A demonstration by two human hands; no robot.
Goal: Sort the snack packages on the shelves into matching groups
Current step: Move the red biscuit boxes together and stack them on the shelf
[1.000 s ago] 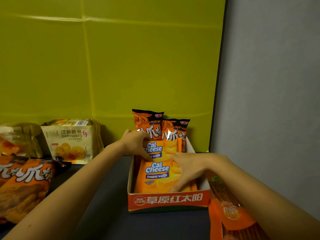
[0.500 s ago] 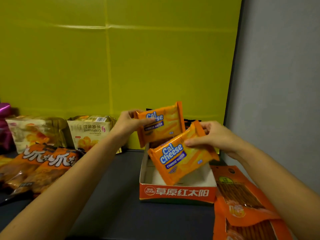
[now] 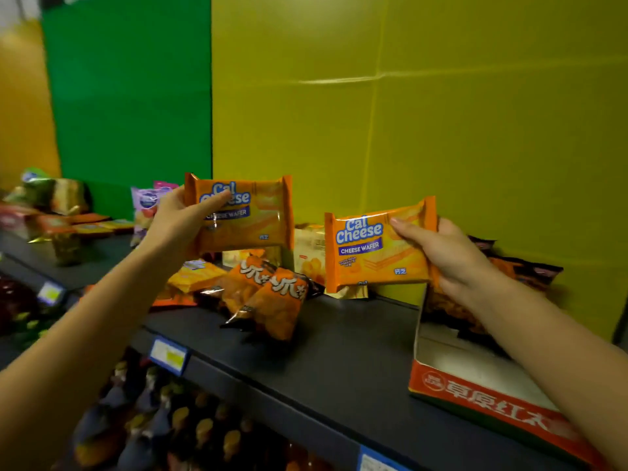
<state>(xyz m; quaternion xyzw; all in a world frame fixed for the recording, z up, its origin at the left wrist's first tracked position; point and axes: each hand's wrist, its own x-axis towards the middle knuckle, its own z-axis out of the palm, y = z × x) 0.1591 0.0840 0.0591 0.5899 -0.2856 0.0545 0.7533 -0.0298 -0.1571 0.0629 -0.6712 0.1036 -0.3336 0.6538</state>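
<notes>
The left hand point(image 3: 176, 226) pinches a flat orange foil cheese wafer packet point(image 3: 251, 215) by its left edge, thumb across the front, above the dark shelf point(image 3: 339, 351). The right hand point(image 3: 452, 256) grips a matching orange wafer packet point(image 3: 370, 253) at its right edge. Both look light, slick and crushable; edge holds seem safest.

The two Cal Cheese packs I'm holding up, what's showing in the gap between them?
Head view: between the left pack and right pack, a pale croissant bag stands at the shelf's back against the yellow wall.
</notes>
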